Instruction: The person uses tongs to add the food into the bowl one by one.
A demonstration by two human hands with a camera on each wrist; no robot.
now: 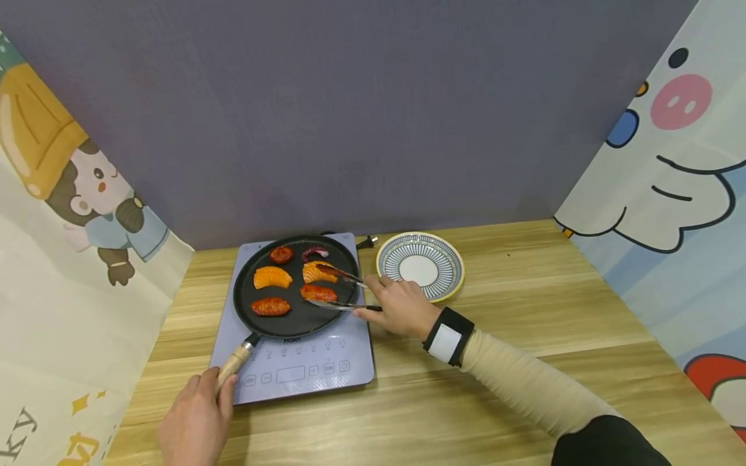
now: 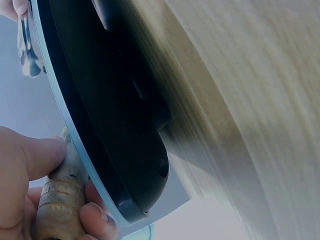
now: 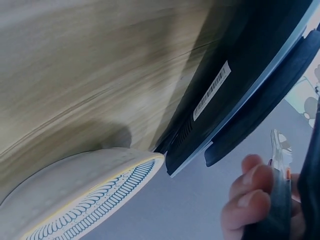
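My left hand point(image 1: 198, 414) grips the wooden handle point(image 1: 235, 364) of a round black frying pan point(image 1: 291, 323), thumb along it in the left wrist view. From the right, my right hand point(image 1: 405, 309) holds metal tongs point(image 1: 344, 307) with dark grips. Their arms are spread over the pan's right side. One tip lies across an orange, salmon-like slice point(image 1: 311, 275); the other is at the lower edge of a glossy red-brown piece point(image 1: 318, 293). Also in the pan are another orange slice point(image 1: 272, 277), another red-brown piece point(image 1: 271, 306), a round reddish slice point(image 1: 282, 255) and a purple tentacle point(image 1: 315, 252).
Under the pan is a flat induction cooker point(image 1: 297, 375) with touch controls. A patterned, yellow-rimmed plate point(image 1: 418, 270) stands just right of it, near a black power plug point(image 1: 367, 243). A grey panel point(image 1: 373, 129) backs the wooden table point(image 1: 524, 285); printed curtains hang at both sides.
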